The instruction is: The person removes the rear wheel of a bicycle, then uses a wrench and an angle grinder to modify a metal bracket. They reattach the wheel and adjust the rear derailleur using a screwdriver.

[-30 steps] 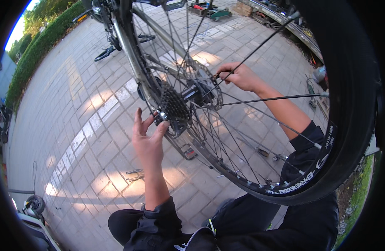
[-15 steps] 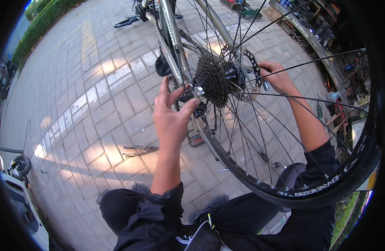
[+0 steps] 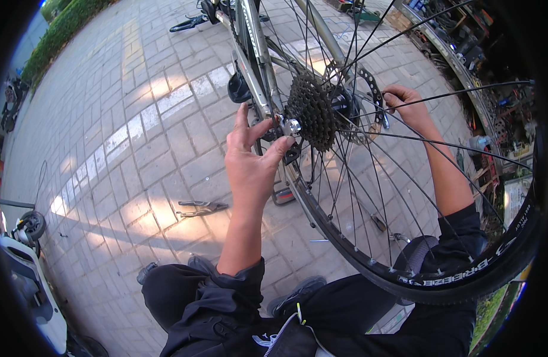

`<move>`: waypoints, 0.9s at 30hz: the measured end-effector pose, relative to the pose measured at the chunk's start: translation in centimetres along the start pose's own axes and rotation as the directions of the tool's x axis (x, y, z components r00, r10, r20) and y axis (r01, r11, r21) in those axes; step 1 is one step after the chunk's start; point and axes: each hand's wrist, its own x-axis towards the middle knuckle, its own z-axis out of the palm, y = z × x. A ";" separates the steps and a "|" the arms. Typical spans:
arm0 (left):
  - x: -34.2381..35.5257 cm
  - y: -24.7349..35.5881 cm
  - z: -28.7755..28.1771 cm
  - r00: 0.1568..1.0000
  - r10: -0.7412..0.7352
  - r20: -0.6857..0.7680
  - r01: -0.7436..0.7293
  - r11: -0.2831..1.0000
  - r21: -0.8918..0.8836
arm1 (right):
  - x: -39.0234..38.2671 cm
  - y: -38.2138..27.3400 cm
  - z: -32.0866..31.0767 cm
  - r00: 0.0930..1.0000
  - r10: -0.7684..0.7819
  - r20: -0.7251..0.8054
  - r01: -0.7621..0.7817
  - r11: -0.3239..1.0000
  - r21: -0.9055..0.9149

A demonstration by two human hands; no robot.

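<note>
A bicycle's rear wheel (image 3: pixel 369 262) with a dark cassette (image 3: pixel 311 113) stands in front of me. My left hand (image 3: pixel 250 154) is beside the frame's dropout, thumb and fingers spread around the silver axle nut (image 3: pixel 293 126). A gap shows between thumb and nut; whether the index finger touches is unclear. Across the hub, past the disc brake rotor (image 3: pixel 374 89), my right hand (image 3: pixel 407 107) has its fingers curled at a small silver quick-release lever (image 3: pixel 386 122). The lever's end pokes out below the fingertips; spokes partly cover that hand.
Pliers (image 3: pixel 202 207) lie on the paving left of my forearm. The bicycle frame (image 3: pixel 259 59) reaches away at the top. A cluttered tool bench (image 3: pixel 464 71) lines the right side. A white vehicle (image 3: pixel 33 291) stands at lower left, a hedge (image 3: pixel 66 35) at far left.
The wheel, frame and both hands appear slightly farther right in the view. My left hand keeps its spread pose by the nut. The right hand's fingers show more clearly past the rotor.
</note>
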 end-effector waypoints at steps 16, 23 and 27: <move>0.0 0.5 -0.3 0.997 -0.062 0.037 0.064 0.996 -0.064 | -0.3 -2.3 2.4 0.993 -0.088 0.081 0.084 0.995 0.052; 0.0 0.5 -0.1 0.999 -0.039 0.028 0.042 0.996 -0.083 | 0.1 -2.1 2.0 0.995 -0.063 0.082 0.059 0.997 0.044; 0.0 0.6 -0.5 0.999 -0.028 0.028 0.030 0.997 -0.074 | 0.1 -2.3 2.4 0.994 -0.066 0.092 0.063 0.997 0.033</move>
